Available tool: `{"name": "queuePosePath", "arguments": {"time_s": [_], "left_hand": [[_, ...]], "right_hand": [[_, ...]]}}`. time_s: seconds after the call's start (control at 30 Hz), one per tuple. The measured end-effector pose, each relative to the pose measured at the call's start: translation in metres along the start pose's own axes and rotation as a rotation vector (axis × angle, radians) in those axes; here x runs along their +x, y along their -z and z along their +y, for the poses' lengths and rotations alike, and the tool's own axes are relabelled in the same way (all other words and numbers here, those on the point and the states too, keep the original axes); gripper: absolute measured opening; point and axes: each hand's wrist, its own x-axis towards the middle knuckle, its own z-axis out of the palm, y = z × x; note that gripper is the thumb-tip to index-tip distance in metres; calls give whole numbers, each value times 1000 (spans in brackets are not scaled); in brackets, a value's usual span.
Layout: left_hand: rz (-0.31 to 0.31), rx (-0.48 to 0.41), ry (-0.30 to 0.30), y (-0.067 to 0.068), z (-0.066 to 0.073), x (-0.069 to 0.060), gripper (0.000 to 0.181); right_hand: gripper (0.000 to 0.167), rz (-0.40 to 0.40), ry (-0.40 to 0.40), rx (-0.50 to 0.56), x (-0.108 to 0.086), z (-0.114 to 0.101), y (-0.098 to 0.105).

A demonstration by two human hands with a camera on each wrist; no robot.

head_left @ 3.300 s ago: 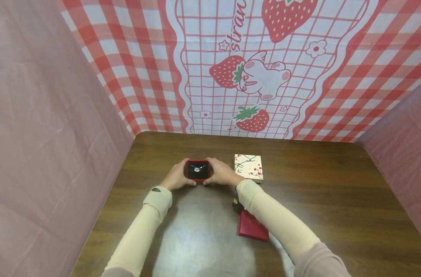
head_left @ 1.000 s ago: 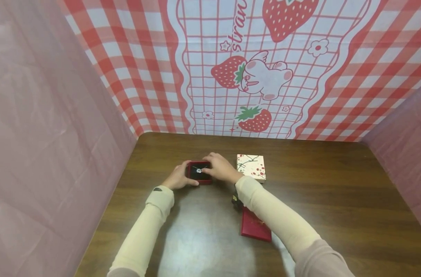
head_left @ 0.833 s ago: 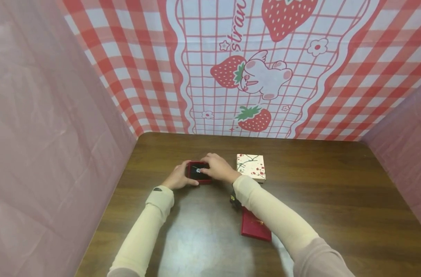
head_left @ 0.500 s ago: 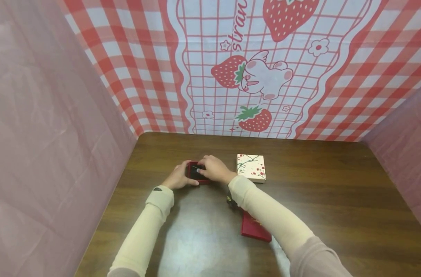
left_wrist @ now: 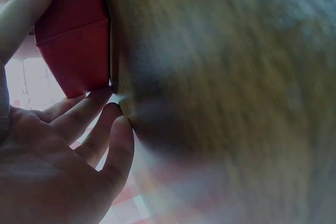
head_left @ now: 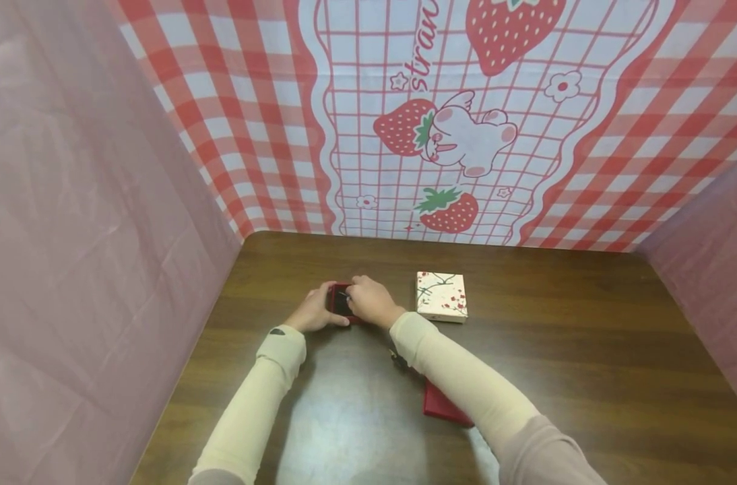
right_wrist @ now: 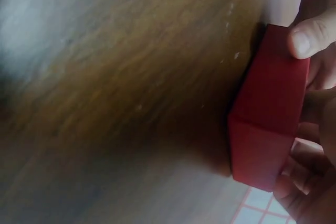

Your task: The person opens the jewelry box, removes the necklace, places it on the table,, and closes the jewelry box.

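Note:
A small open red jewelry box with a black lining lies on the table, left of centre in the head view. Its left side is held by my left hand, thumb along the near wall and fingers toward the back; the left wrist view shows the red wall between them. Over the box's right half is my right hand, its thumb and fingertips drawn together inside at a silver necklace. Most of the necklace is hidden by those fingers. The right wrist view shows the box's outer corner.
A cream square box with red blossoms and dark branches stands to the right. A flat red lid lies nearer me, partly covered by my right forearm. A checked strawberry cloth hangs behind the wooden table.
My right hand has left the box's right side and moved inward over it, its fingertips coming together at the necklace pendant. The left hand keeps its hold on the box.

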Motion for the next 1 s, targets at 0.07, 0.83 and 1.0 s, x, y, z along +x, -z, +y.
{"name": "queuePosePath", "arguments": {"time_s": [0.07, 0.83, 1.0], "left_hand": [[1, 5, -2, 0, 0, -1, 92], [-16, -18, 2, 1, -1, -1, 93], [-14, -20, 5, 0, 0, 0, 93]], "right_hand": [[12, 11, -13, 14, 0, -1, 0], [7, -75, -119, 100, 5, -9, 6], [9, -92, -142, 115, 4, -9, 8]]}}
